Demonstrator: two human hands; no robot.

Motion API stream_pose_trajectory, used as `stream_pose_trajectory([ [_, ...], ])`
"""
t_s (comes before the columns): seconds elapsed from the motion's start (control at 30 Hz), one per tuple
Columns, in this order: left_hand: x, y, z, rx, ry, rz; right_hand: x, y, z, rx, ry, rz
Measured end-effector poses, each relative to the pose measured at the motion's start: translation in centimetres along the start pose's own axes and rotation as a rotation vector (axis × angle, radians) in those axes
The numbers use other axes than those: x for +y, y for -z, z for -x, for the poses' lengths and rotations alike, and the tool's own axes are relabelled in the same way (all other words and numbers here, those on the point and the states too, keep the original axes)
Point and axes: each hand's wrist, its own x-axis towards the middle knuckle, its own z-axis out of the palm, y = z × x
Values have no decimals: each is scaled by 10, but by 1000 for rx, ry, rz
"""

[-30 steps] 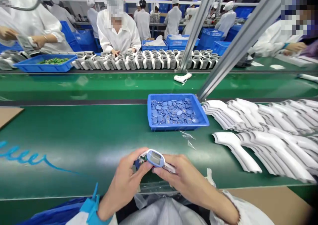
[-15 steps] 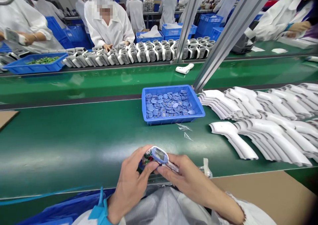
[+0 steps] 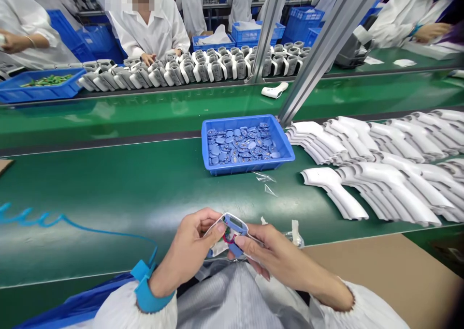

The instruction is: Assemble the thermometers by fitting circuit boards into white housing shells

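Between my two hands, close to my body over the table's near edge, is a partly opened infrared thermometer [image 3: 235, 224], white and blue with a small display window. Red wires and a bit of green circuit board show inside it. My left hand [image 3: 194, 242] grips its left side, the thumb pressed near the wires. On the other side my right hand [image 3: 270, 249] is closed round the housing, thumb on the front near the wires. A blue wrist strap [image 3: 152, 288] with a coiled cord is on my left wrist. The fingers hide much of the casing.
Ahead stands a blue tray [image 3: 250, 166] of small blue parts. White housing shells [image 3: 335, 186] lie in rows at right, beside a metal post [image 3: 308, 53]. Plastic scraps [image 3: 264, 176] and cardboard [image 3: 380, 271] lie nearby. Across the green belt [image 3: 145, 116], a co-worker [image 3: 152, 31] handles grey-white units.
The thermometer has been turned in my hands, so its display tilts away and more of its inside and wires show. The blue cord now stretches across the table, and my view has shifted slightly.
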Motion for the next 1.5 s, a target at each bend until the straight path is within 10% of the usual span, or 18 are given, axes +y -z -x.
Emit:
stream_pose_trajectory([
  [0.37,-13,-20,17,341,-375,-497,9,-14,-6,173,-116,-145],
  [0.53,-8,-24,11,374,-181,-578,14,-27,-9,237,-184,-46],
  [1.17,-7,-24,10,279,13,-778,8,-19,9,132,-69,319],
  [1.3,-2,-9,3,-31,29,-412,4,-9,14,78,-30,390],
  [1.4,0,-5,4,-204,-4,-268,-1,2,20,190,26,427],
  [1.5,-2,-12,8,-84,-30,-276,-9,8,24,394,139,442],
])
